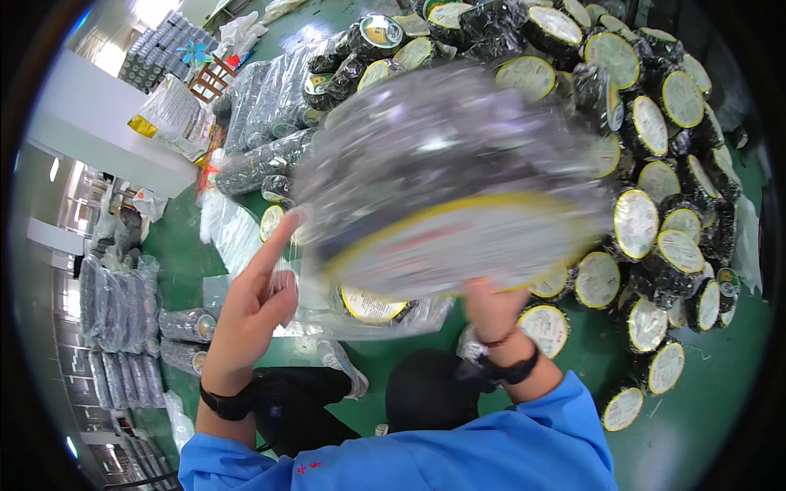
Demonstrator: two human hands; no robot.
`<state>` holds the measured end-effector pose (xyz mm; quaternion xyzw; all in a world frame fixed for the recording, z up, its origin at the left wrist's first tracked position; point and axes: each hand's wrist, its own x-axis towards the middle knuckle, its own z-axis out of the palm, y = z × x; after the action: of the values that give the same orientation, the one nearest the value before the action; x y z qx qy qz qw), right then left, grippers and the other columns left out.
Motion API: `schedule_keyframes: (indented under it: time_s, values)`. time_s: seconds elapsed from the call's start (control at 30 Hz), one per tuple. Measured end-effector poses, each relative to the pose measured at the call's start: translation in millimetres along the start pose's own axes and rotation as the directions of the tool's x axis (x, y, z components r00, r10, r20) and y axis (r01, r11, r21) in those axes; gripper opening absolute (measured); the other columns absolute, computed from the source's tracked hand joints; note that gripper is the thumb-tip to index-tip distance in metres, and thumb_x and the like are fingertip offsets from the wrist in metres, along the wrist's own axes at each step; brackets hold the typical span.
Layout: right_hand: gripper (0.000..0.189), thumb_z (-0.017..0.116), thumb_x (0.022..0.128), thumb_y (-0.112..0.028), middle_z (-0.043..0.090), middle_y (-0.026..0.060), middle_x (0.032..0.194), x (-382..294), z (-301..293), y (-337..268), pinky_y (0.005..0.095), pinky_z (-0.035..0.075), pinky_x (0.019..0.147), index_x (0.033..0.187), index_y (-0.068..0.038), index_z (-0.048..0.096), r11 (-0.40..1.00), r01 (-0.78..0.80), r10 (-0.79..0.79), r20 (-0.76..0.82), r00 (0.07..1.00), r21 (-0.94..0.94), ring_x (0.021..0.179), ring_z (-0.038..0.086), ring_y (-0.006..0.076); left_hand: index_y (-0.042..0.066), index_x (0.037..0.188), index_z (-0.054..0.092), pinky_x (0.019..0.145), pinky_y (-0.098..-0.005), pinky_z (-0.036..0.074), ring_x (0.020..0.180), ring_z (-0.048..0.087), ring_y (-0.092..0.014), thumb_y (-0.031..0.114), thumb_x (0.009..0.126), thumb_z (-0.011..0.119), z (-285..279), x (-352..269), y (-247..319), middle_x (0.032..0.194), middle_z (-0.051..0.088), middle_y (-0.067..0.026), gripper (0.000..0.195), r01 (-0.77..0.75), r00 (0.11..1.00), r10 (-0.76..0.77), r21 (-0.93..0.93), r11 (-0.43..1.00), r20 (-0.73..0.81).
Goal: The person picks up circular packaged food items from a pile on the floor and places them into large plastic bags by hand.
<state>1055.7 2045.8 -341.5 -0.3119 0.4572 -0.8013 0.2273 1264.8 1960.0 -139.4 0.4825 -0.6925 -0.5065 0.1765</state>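
Observation:
A dark, film-wrapped roll (442, 153) with a round, yellow-edged label (454, 248) fills the middle of the view, blurred by motion. My right hand (496, 310) grips its lower edge near the label's rim, though the fingers are partly hidden. At the roll's left edge is my left hand (255, 307), index finger stretched out and thumb apart, with nothing seen in it. Whether that fingertip touches the film is unclear. Below the held roll, another labelled roll (373, 305) lies by a clear plastic sheet or bag (331, 322).
A large heap of similar wrapped rolls (635, 224) covers the green floor on the right. Long plastic-sleeved stacks (270, 92) lie at the upper left, near a printed sack (175, 116) and a wooden chair (212, 78). More sleeved stacks (120, 301) stand at far left.

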Motion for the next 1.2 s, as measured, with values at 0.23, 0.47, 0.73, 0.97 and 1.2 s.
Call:
schedule_keyframes:
  time_s: [0.23,0.47,0.73,0.97,1.2]
  values:
    - [0.048,0.059,0.074,-0.006,0.05,0.0173,0.113,24,64,-107,0.041,0.046,0.088,0.121,-0.003,0.049,0.493,0.781,-0.071,0.877,0.475,-0.383,0.106,0.052,0.0336,0.0,0.142,0.031,0.059,-0.0154,0.035,0.069,0.042,-0.001,-0.008,0.083,0.035,15,-36,4,0.143,0.039,-0.0091,0.059,-0.273,0.94,0.311,0.243,0.931,-0.136]
    - [0.02,0.065,0.077,-0.021,0.067,0.0088,0.089,17,103,10,0.0405,0.051,0.068,0.093,-0.01,0.07,0.369,0.732,0.336,0.817,0.469,-0.572,0.078,0.064,0.0256,-0.005,0.139,0.034,0.054,-0.0138,0.026,0.059,0.032,0.002,-0.009,0.08,0.041,36,-62,24,0.132,0.052,-0.0102,0.06,-0.298,0.952,0.301,-0.054,0.953,0.051]
    - [0.098,0.077,0.071,-0.047,0.042,0.0252,0.127,47,-190,133,0.042,0.035,0.099,0.139,0.0,0.025,0.613,-0.628,-0.112,-0.84,0.531,-0.479,0.115,0.043,0.0338,-0.008,0.14,0.029,0.071,-0.012,0.037,0.076,0.048,-0.002,0.005,0.071,0.051,-10,-41,33,0.145,0.035,-0.0178,0.073,-0.396,0.847,0.371,0.013,0.918,-0.38]
    - [0.103,0.083,0.059,-0.047,0.035,0.0273,0.134,84,-238,139,0.0482,0.03,0.103,0.136,0.0,0.033,0.16,-0.583,-0.458,-0.583,0.671,-0.796,0.124,0.033,0.0441,-0.01,0.139,0.028,0.091,-0.0264,0.028,0.107,0.036,-0.016,0.007,0.074,0.051,6,-26,30,0.144,0.034,-0.0214,0.071,-0.347,0.787,0.301,0.016,0.938,-0.539]
    - [0.067,0.071,0.081,-0.018,0.048,0.0147,0.127,73,-193,44,0.0324,0.04,0.096,0.132,0.004,0.034,0.954,-0.2,0.005,-0.656,0.755,-0.222,0.109,0.051,0.0214,-0.011,0.139,0.028,0.05,-0.0128,0.026,0.054,0.034,0.0,0.006,0.073,0.052,15,-27,50,0.143,0.035,-0.0242,0.072,-0.405,0.834,0.38,0.023,0.914,-0.399]
